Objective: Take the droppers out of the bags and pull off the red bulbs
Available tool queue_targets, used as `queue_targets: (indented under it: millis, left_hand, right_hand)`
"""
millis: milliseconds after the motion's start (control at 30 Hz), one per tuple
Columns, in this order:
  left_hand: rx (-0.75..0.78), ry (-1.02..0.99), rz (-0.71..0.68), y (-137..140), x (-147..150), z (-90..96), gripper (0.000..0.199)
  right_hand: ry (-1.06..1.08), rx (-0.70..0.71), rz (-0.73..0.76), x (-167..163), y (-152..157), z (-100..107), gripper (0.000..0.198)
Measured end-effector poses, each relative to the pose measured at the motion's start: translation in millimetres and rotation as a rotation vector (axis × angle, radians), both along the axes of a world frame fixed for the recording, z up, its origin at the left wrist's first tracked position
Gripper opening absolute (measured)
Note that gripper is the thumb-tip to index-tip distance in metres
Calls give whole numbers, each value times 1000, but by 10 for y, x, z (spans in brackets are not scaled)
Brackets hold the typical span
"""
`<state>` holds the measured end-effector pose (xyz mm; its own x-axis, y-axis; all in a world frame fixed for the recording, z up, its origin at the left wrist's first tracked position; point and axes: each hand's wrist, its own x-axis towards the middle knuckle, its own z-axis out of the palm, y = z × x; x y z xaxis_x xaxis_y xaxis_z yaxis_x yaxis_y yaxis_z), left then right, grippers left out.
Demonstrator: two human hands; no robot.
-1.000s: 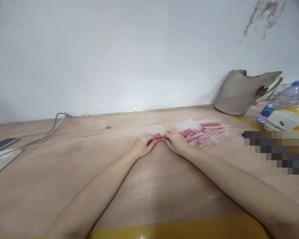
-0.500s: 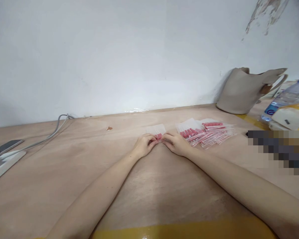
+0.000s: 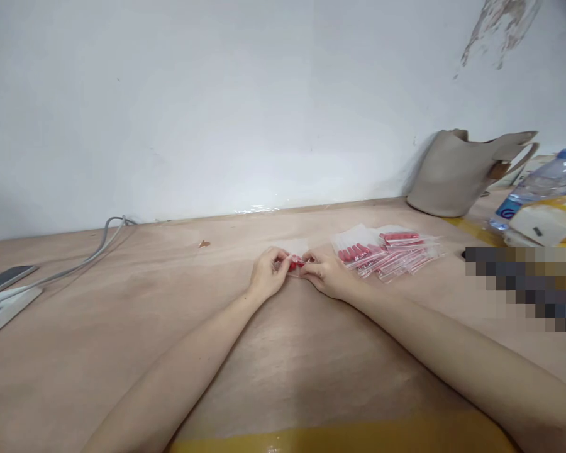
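Observation:
Both my hands meet over a small clear plastic bag (image 3: 294, 273) with red pieces inside, near the middle of the table. My left hand (image 3: 268, 274) pinches its left side between thumb and fingers. From the other side, my right hand (image 3: 326, 273) grips the right part in the same way. Fingers cover much of this bag, and the exact kind of the red pieces is too small to tell. Just right of my right hand lies a pile of similar clear bags (image 3: 390, 253), several of them, holding red, rod-like pieces.
A beige bag (image 3: 446, 176) stands against the wall at the right, beside a plastic water bottle (image 3: 542, 182) and a white and yellow package (image 3: 542, 221). Toward the left lie a grey cable (image 3: 97, 255), a phone (image 3: 8, 279) and a white-edged flat object (image 3: 16, 309).
My fingers have shifted on the small bag, and its red pieces now show higher between my fingertips. The pale part of the bag behind my hands shows less. The view has shifted slightly.

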<state>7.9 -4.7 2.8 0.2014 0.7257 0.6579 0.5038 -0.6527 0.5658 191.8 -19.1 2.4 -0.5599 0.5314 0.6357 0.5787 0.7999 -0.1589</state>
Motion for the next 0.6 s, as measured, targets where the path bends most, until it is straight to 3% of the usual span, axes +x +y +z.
queue_targets:
  millis: [100,167,300,600]
  left_hand:
    - [61,-100,127,23,-8,-7,14]
    - [82,-115,134,20,-23,0,13]
    - [92,-41,31,-28,-70,50,13]
    - [-6,374,-114,22,-207,87,30]
  right_hand:
    - [31,-54,29,-20,-20,20,15]
    - [59,-144,91,-15,-24,28,13]
    - [111,-239,183,36,-17,15,10]
    - [181,-263,129,66,12,-28,11]
